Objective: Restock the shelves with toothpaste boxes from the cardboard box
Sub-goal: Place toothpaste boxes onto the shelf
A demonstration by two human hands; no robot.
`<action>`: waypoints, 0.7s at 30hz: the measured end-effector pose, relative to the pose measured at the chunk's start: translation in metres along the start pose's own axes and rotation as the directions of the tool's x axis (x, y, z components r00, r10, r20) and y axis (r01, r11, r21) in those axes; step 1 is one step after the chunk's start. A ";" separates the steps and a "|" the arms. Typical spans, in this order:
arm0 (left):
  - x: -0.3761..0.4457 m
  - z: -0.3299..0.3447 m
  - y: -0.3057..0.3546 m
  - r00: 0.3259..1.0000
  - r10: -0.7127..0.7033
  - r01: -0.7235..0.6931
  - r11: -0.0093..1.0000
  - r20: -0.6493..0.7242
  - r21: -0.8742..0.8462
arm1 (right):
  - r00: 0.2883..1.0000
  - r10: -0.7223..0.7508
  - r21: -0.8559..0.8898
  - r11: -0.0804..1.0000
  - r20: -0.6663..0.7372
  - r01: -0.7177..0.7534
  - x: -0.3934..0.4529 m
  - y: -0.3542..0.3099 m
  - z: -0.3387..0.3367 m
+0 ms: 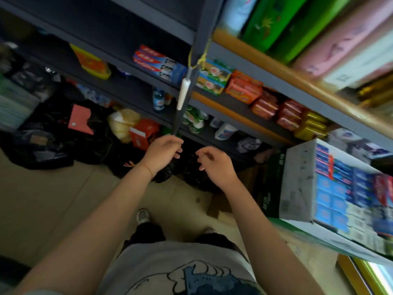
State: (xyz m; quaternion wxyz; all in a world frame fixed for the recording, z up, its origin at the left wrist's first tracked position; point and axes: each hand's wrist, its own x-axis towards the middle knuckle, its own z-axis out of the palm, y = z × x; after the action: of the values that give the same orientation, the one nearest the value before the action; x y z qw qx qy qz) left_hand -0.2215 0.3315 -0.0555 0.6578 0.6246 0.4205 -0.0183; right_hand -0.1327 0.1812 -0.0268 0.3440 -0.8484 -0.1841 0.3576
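Between picks: both hands are empty, the left hand (164,153) and right hand (214,165) loosely curled mid-air. The white cardboard box (297,182) of blue-and-red toothpaste boxes (340,188) sits right; the next move calls for reaching right, then shelving beside the 3 stacked red-and-blue toothpaste cartons (159,64) on the dark grey shelf (131,86) far left.

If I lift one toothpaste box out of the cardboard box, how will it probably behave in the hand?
Probably stiff: each toothpaste box has flat, straight carton faces. Likely light, being slim. Packed tightly in the cardboard box, it may resist sliding out.
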 end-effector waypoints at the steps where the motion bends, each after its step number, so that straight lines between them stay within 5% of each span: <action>1: -0.005 0.016 0.007 1.000 0.019 -0.020 1.000 0.016 0.021 | 0.999 -0.021 -0.010 1.000 -0.027 0.021 -0.006 0.006 -0.015; 9: -0.042 0.211 0.050 0.983 0.126 -0.142 0.982 0.135 0.124 | 0.880 -0.288 -0.304 0.936 -0.379 0.176 -0.057 0.108 -0.172; 13: -0.063 0.329 0.061 0.968 0.169 -0.214 0.943 0.187 0.254 | 0.865 -0.297 -0.411 0.904 -0.404 0.118 -0.065 0.182 -0.258; 16: -0.061 0.390 0.065 0.957 0.235 -0.291 0.782 0.171 0.551 | 0.877 -0.294 -0.532 0.845 -0.379 0.053 -0.067 0.219 -0.305; 21: -0.044 0.421 0.065 0.933 0.358 -0.168 0.508 -0.030 0.845 | 0.954 -0.261 -0.584 0.801 -0.145 0.131 -0.060 0.252 -0.326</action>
State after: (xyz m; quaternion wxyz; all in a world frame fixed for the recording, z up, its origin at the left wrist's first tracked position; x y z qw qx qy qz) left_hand 0.0091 -0.0283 -0.0342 0.2328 0.9151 0.3252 -0.0511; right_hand 0.0830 -0.1745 -0.0125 0.1293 -0.9223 -0.3304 0.1535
